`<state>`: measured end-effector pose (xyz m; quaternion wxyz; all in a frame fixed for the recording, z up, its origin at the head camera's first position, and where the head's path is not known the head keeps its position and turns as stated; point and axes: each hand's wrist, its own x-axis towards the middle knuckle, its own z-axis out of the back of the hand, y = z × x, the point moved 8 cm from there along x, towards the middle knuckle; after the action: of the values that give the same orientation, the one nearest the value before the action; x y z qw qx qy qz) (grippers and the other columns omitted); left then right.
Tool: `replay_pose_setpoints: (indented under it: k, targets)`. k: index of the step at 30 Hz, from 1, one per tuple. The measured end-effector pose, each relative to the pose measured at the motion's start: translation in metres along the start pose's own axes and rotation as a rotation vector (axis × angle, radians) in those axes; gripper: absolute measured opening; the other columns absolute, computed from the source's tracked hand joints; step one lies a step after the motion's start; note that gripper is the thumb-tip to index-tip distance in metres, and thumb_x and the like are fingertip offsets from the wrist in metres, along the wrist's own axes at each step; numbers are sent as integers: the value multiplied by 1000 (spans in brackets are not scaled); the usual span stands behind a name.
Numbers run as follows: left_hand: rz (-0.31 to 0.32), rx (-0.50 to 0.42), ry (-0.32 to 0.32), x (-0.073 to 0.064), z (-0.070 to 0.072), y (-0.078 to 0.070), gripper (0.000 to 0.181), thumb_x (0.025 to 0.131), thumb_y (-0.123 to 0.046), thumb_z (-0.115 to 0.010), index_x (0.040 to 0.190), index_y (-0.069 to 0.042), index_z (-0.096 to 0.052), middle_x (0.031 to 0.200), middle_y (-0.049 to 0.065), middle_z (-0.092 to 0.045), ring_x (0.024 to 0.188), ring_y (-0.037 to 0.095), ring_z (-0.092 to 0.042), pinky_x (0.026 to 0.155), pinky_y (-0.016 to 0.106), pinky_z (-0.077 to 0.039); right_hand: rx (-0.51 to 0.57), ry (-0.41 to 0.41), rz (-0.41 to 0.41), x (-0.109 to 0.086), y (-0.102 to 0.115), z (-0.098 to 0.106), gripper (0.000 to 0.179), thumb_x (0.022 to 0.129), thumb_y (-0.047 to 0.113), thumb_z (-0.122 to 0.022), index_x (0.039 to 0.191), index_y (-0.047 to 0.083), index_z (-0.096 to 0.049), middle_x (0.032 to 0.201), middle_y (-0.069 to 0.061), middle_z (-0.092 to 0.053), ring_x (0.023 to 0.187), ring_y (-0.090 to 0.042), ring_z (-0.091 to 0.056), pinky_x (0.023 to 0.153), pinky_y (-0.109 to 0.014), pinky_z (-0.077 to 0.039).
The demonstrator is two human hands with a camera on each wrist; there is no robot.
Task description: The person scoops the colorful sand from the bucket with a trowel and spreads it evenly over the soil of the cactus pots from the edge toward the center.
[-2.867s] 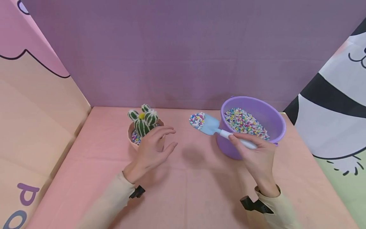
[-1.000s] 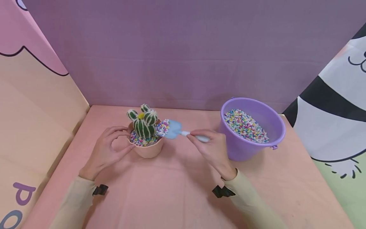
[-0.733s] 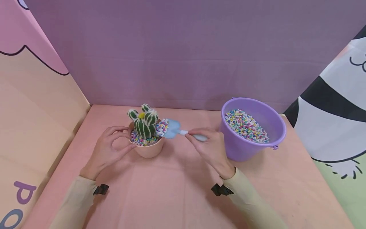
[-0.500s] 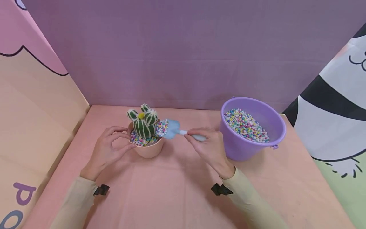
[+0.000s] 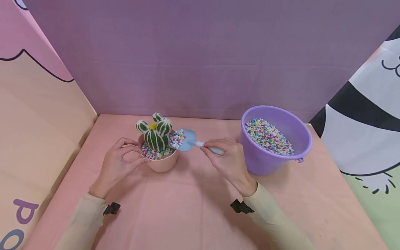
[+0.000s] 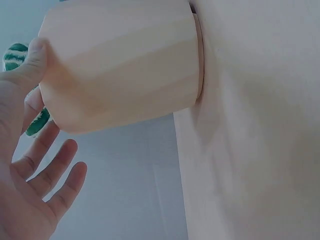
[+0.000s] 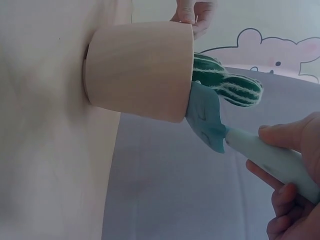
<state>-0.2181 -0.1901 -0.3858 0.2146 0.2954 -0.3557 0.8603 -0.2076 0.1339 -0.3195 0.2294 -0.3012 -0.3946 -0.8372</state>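
Note:
A green-and-white toy cactus (image 5: 156,139) with a yellow flower stands in a peach flowerpot (image 5: 162,165) among colourful beads (image 5: 152,153). My left hand (image 5: 117,165) holds the pot's rim at the left, thumb in front; in the left wrist view its other fingers (image 6: 67,186) spread off the pot. My right hand (image 5: 229,161) grips the white handle of a small blue trowel (image 5: 189,140). Beads lie on the trowel's tip, which rests over the pot's right rim beside the cactus. In the right wrist view the trowel blade (image 7: 206,117) touches the rim.
A purple bucket (image 5: 260,165) partly filled with colourful beads (image 5: 268,137) stands right of my right hand. Pink cloth (image 5: 187,215) covers the table. A purple backdrop (image 5: 200,59) rises behind, with printed panels at both sides.
My left hand has gone from in front of the cactus to the pot's left rim. The loaded trowel has moved left from beside the bucket to the pot. Lately the cactus shifts slightly left.

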Motion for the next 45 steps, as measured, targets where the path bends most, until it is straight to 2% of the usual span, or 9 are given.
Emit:
replay_pose_setpoints:
  k: [4,7,12,16,21,29,36,40,45]
  targets:
    - [9,14,1,-2,-1,-1,31,62,-15,-103,83,-9,-81,103,10,-72,101,27,-69,89,24,-50,-1,0,25,1,2,-1,13,77,10,-95,88,10,-87,89,-1,-84,78,-19,-75,75,-33,-52]
    - [43,10,24,-2,-2,1,33,63,-19,-103,86,-9,-81,106,10,-73,105,27,-69,93,27,-51,-6,2,52,2,5,-2,13,78,9,-94,89,10,-87,89,-1,-84,80,-19,-76,75,-34,-55]
    - [112,-32,84,-1,-1,12,37,71,-19,-100,100,-8,-80,125,10,-73,122,31,-66,104,47,-52,-20,9,82,4,9,-3,13,78,9,-94,90,9,-87,90,-2,-84,81,-20,-77,75,-35,-57]
    - [84,-30,121,1,-1,15,37,73,-18,-98,104,-7,-81,131,12,-73,127,35,-64,107,58,-49,-41,19,86,5,11,-3,13,79,9,-94,90,9,-87,90,-3,-84,82,-21,-77,76,-37,-58]
    - [43,-8,107,3,0,13,35,71,-19,-100,99,-9,-82,125,12,-76,124,35,-67,108,54,-49,-53,25,86,5,13,-3,14,79,10,-94,91,8,-87,91,-4,-84,83,-22,-77,77,-37,-58]
    - [46,-7,77,3,2,8,33,66,-17,-102,93,-12,-84,117,8,-78,117,30,-70,105,29,-50,-49,5,107,3,13,-2,15,78,8,-94,91,7,-87,91,-5,-84,81,-22,-76,74,-36,-56]
    - [55,30,53,2,1,5,33,63,-26,-104,86,-15,-84,109,6,-76,109,27,-71,92,34,-52,-51,-2,142,2,14,-3,15,77,7,-94,90,7,-87,91,-6,-84,81,-22,-77,74,-37,-57]
    - [64,50,44,2,2,0,31,61,-27,-104,83,-16,-85,106,6,-75,106,23,-69,89,37,-52,-56,-8,174,3,16,-3,15,77,6,-95,90,7,-87,90,-7,-83,81,-23,-76,75,-37,-56]
    - [81,91,43,2,2,-5,28,62,-28,-104,81,-18,-86,104,5,-75,102,21,-69,80,44,-55,-69,-13,197,3,17,-4,16,77,6,-95,90,7,-87,91,-7,-83,81,-24,-76,75,-37,-55]
